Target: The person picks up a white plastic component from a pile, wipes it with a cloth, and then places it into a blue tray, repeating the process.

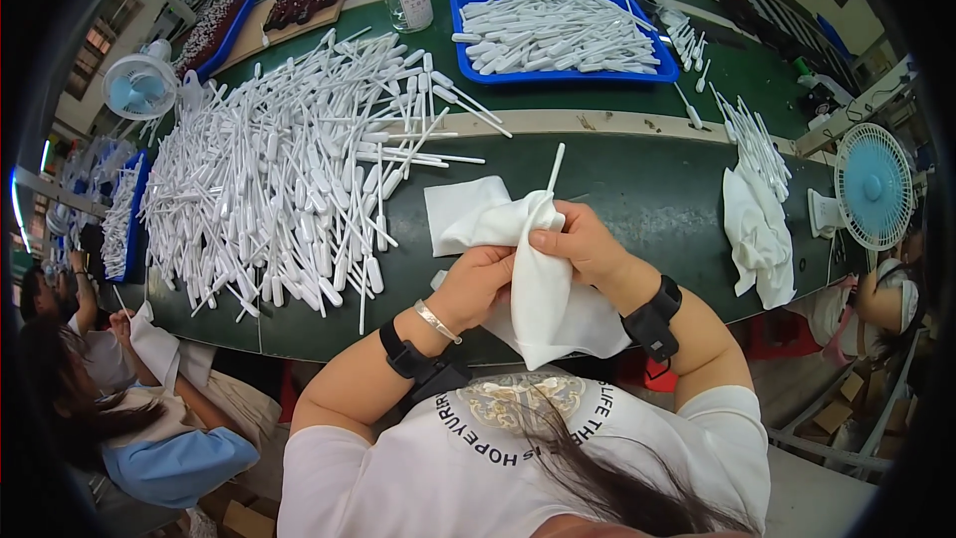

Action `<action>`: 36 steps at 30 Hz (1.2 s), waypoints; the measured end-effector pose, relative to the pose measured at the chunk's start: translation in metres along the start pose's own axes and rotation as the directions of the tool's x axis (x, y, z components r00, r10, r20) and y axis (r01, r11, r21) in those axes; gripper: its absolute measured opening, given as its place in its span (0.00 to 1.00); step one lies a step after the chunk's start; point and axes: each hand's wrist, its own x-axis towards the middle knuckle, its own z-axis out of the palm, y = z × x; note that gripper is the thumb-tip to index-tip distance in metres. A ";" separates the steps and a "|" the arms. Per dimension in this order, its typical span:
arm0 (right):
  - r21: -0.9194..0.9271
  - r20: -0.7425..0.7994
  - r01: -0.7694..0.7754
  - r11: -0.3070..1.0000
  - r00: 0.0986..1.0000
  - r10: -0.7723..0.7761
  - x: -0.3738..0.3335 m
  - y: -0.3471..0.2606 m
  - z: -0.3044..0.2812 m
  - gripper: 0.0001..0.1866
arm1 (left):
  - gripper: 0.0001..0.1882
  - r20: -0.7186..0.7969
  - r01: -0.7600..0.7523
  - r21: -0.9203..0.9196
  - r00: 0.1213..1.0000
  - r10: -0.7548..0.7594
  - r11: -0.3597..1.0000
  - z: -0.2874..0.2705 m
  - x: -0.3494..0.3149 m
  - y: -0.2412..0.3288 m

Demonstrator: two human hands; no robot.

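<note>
At frame centre I saw both hands, left hand (476,284) and right hand (578,244), gripping a white cloth (538,289) bunched round a pipette (554,167), apparently to wipe it.

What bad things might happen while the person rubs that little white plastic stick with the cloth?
The thin white plastic dropper pokes out of the white cloth gripped by the left hand and right hand; it might bend or slip out. The big heap of white plastic droppers reaches the near edge of the green table, so a few might roll off.
</note>
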 end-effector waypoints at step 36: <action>-0.071 0.022 0.065 0.995 0.998 -0.064 -0.004 0.010 0.015 0.12 | 0.10 -0.134 -0.031 0.163 0.990 0.053 0.986 0.005 0.001 0.016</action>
